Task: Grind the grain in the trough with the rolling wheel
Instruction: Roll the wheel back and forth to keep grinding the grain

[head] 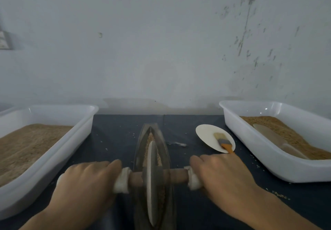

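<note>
**Grinding set: wheel, trough, grain, as held**

Head view. While the rolling wheel [152, 174] stands upright on its edge inside the narrow boat-shaped trough [164, 151], it is held by both ends of its wooden axle [177, 176]. The left hand [86, 181] is curled over the cloth-wrapped left grip [122, 180]; the right hand [220, 172] is curled over the wrapped right grip [192, 177]. The trough is set lengthwise on the dark table [114, 136], between the two hands, with tan grain [149, 137] lying along its groove ahead of the wheel and beside it.

The wheel is judged heavy and rigid, its thin rim likely to tip sideways if the axle is not kept level. The hold is best taken at the wrapped grips, well clear of the rim, with equal pressure from both sides. The grain is loose and light and may be thrown over the trough's walls; a few grains are already scattered on the table.

Also listed: a white tub [59, 151] of tan meal at the left; a second tub [265, 151] at the right with a scoop [268, 133] lying in it; a pale dish [206, 135] bearing a brush [223, 141].
</note>
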Demonstrator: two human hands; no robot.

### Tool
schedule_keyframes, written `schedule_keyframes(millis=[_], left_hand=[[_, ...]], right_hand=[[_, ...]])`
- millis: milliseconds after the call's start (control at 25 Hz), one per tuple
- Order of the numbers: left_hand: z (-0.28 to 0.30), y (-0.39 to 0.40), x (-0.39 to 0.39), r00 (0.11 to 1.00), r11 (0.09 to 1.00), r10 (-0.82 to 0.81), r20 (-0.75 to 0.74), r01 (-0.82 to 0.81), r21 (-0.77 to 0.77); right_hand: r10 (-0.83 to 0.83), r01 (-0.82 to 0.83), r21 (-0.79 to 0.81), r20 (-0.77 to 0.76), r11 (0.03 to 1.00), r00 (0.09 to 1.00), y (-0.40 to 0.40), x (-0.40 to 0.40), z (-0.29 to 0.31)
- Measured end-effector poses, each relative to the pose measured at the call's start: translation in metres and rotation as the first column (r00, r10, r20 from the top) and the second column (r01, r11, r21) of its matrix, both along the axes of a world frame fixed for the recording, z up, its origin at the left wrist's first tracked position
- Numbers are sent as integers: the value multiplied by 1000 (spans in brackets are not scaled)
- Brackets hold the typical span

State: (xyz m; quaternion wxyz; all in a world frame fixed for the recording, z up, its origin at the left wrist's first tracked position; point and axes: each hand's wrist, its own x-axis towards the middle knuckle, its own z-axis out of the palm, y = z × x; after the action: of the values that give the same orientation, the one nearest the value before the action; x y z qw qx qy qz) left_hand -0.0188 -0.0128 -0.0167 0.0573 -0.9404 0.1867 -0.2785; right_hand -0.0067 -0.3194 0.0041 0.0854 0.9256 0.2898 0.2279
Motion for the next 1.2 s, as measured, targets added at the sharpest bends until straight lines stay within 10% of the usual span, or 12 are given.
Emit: schedule_keyframes(millis=[320,720,1200], left_hand=[[-7,-10,108,962,962,271,-34,-272,-29],[-8,1,27,998,997,45,-33,-43,62],[23,-26,105,959,951,279,-52,-268,151]], right_hand=[[-210,211,-42,14,977,978,47,117,4],[-24,22,-24,-56,999,998,2,36,-19],[-181,205,103,-202,973,963,26,117,-20]])
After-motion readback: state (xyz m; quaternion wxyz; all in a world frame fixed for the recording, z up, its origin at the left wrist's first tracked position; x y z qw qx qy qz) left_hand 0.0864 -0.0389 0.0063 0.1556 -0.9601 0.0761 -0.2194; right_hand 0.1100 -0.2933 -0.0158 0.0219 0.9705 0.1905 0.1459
